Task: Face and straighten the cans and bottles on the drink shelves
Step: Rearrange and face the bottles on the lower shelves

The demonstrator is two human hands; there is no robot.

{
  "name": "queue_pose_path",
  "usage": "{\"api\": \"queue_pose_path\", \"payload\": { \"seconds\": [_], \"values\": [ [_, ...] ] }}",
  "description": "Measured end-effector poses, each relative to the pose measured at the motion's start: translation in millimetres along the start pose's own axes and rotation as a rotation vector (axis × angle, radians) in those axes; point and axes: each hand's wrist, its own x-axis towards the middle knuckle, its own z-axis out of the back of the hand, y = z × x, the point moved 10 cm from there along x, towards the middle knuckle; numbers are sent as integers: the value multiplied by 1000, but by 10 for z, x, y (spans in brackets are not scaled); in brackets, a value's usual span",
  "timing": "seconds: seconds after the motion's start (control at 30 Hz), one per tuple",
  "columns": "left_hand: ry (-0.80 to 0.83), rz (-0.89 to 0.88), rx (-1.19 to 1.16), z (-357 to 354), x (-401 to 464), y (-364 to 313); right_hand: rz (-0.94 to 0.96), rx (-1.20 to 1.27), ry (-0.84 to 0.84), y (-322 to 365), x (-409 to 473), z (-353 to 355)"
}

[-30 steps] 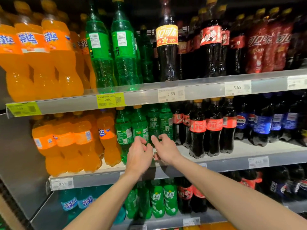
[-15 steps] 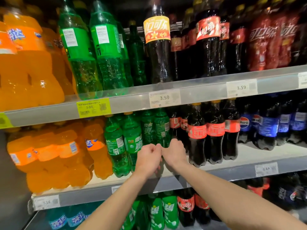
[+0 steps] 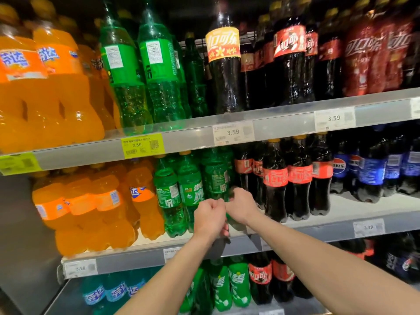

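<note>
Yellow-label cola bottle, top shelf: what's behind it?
Behind the yellow-label cola bottle, more dark cola bottles run back in a row. How many, and the shelf's back, is lost in shadow.

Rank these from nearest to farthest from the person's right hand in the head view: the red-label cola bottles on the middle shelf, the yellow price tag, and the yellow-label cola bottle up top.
1. Red-label cola bottles: middle shelf, just right of the right hand.
2. Yellow price tag: upper shelf edge, up and left.
3. Yellow-label cola bottle: top shelf, high above.
</note>
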Motion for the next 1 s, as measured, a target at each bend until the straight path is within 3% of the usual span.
{"api": "queue_pose_path", "payload": {
  "seconds": [0.7, 0.87, 1.0],
  "values": [
    [44, 31, -27, 30, -53, -43, 74, 45, 118, -6, -27, -147],
    [71, -32, 104, -34, -145, -169, 11, 92, -47, -109, -132, 276],
    [105, -94, 132, -345, -236, -363, 74, 86, -151, -79, -335, 805]
  ]
}}
